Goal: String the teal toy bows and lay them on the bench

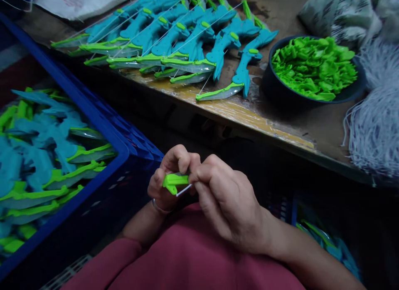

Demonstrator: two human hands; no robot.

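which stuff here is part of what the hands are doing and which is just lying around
In hand: left hand, right hand, green clip, white string.

Lying about: bowl of green clips, toy bows on table, blue crate, string bundle, bags.

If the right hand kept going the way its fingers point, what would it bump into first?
The right hand points left, pinching a white string. It would almost at once meet the green plastic piece held in the left hand, already touching it.

hands: 2; green clip: 1 held; black bowl: 1; blue crate: 1; toy bows: too many to count
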